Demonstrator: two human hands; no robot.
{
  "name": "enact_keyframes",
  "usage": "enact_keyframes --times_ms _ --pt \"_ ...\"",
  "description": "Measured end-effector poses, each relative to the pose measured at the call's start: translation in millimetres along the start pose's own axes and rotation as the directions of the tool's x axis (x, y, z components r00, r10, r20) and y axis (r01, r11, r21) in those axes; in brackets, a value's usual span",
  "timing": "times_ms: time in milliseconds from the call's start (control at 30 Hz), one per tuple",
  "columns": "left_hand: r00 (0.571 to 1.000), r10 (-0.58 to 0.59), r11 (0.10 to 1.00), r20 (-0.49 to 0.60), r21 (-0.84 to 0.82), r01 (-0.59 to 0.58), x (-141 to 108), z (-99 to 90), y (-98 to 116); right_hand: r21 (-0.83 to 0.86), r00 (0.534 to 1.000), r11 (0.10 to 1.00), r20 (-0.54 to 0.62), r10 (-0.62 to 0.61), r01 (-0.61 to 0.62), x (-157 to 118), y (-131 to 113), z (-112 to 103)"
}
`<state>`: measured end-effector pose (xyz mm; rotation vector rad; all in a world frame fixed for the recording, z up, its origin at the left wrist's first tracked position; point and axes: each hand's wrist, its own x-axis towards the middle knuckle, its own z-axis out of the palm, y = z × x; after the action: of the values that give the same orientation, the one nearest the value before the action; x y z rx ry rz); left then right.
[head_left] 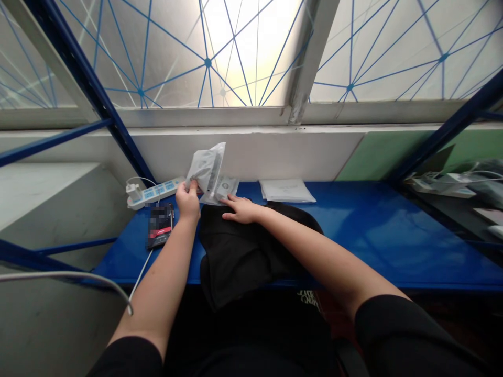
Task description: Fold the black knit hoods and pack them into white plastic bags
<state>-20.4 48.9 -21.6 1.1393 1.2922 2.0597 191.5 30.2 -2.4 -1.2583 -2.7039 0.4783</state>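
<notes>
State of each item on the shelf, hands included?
left hand: closed, pinching the bag
clear plastic bag: held up, something inside
right hand: open, flat on the fabric
black fabric: bunched, lying on the shelf
blue metal shelf: bearing these items
power strip: lying on the shelf, plug in one end
phone: lying flat
flat packet: lying flat, apart from the hands
</notes>
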Motion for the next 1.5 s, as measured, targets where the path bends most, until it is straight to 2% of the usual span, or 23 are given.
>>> enact_keyframes --times_ms 33,67,133,167,233,300,333,400,433,467,500,567,600,633,667,833,900,1067,1233,1300,1367,1433,1500 --pt "0.999 -0.025 1.000 0.028 0.007 0.025 -2.6 1.9 -0.5 0.019 0.992 0.999 -0.114 -0.044 0.047 0.1 1.5 1.3" --pt "0.998 -0.048 0.999 0.049 0.025 0.047 -5.5 3.8 -1.2 0.033 0.964 0.996 -0.258 -0.070 0.081 -0.5 3.3 2.2" --pt "0.991 -0.086 0.994 0.097 0.074 0.079 -12.0 7.6 -2.5 0.028 0.843 0.990 -0.528 -0.101 0.137 -4.0 7.0 2.0" --pt "0.986 -0.106 0.991 0.130 0.094 0.094 -15.7 9.8 -3.1 -0.006 0.782 0.984 -0.607 -0.144 0.177 -6.7 8.6 0.7" --pt "0.965 -0.150 0.984 0.217 0.123 0.125 -23.7 14.3 -3.0 -0.131 0.711 0.951 -0.638 -0.297 0.280 -13.0 11.2 -3.7" --pt "0.937 -0.172 0.976 0.305 0.183 0.120 -31.6 17.7 0.1 -0.237 0.684 0.903 -0.592 -0.426 0.357 -18.8 13.3 -8.4" --pt "0.931 -0.150 0.969 0.333 0.234 0.072 -35.1 18.5 3.3 -0.253 0.675 0.894 -0.588 -0.446 0.371 -21.2 14.5 -9.8" --pt "0.937 0.017 0.927 0.349 0.346 -0.146 -40.9 18.0 12.7 -0.212 0.652 0.907 -0.636 -0.411 0.365 -24.6 17.3 -9.7" --pt "0.918 0.147 0.874 0.367 0.387 -0.294 -43.3 17.0 18.5 -0.172 0.638 0.915 -0.670 -0.380 0.364 -25.7 19.0 -8.0" --pt "0.871 0.283 0.800 0.402 0.402 -0.446 -45.6 15.9 24.2 -0.131 0.622 0.919 -0.700 -0.350 0.371 -26.7 20.8 -5.3" --pt "0.792 0.387 0.720 0.471 0.382 -0.579 -47.9 15.0 29.5 -0.093 0.609 0.918 -0.722 -0.328 0.385 -27.5 22.7 -1.8" --pt "0.607 0.493 0.588 0.623 0.276 -0.761 -53.0 14.8 36.6 -0.036 0.592 0.905 -0.745 -0.307 0.424 -29.2 25.7 6.2" --pt "0.534 0.507 0.547 0.677 0.226 -0.806 -55.8 15.9 38.0 -0.018 0.588 0.898 -0.750 -0.303 0.440 -30.1 26.7 10.2" --pt "0.485 0.511 0.521 0.709 0.194 -0.831 -58.6 17.5 38.1 -0.005 0.588 0.892 -0.750 -0.302 0.451 -31.0 27.3 13.6" --pt "0.463 0.511 0.505 0.724 0.183 -0.843 -61.2 19.7 37.1 0.000 0.591 0.890 -0.748 -0.302 0.455 -31.7 27.7 16.3" --pt "0.477 0.497 0.472 0.725 0.235 -0.850 -67.8 27.7 30.7 -0.055 0.637 0.949 -0.729 -0.251 0.312 -32.3 30.3 17.8" --pt "0.502 0.510 0.479 0.699 0.255 -0.840 -66.4 27.1 31.7 -0.063 0.662 0.973 -0.723 -0.199 0.224 -31.6 35.5 14.6" --pt "0.640 0.572 0.553 0.514 0.334 -0.763 -58.4 19.3 36.1 -0.007 0.671 1.000 -0.741 -0.010 0.008 -34.5 58.1 3.9" --pt "0.747 0.574 0.646 0.336 0.375 -0.665 -49.7 13.2 35.4 0.022 0.692 0.992 -0.714 0.105 -0.128 -41.8 78.7 -2.7" --pt "0.775 0.558 0.672 0.297 0.385 -0.632 -47.7 12.5 36.3 0.048 0.687 0.992 -0.718 0.115 -0.116 -44.5 83.1 -3.1" --pt "0.780 0.539 0.685 0.318 0.374 -0.626 -48.5 13.3 38.3 0.067 0.662 0.998 -0.747 0.063 -0.019 -47.2 82.0 -2.7" --pt "0.766 0.523 0.688 0.372 0.347 -0.638 -52.3 15.3 40.5 0.059 0.640 0.993 -0.768 -0.024 0.107 -49.3 74.8 -1.6" --pt "0.733 0.518 0.679 0.440 0.310 -0.666 -58.0 18.2 41.9 0.020 0.652 0.983 -0.751 -0.105 0.181 -49.8 64.2 0.7"
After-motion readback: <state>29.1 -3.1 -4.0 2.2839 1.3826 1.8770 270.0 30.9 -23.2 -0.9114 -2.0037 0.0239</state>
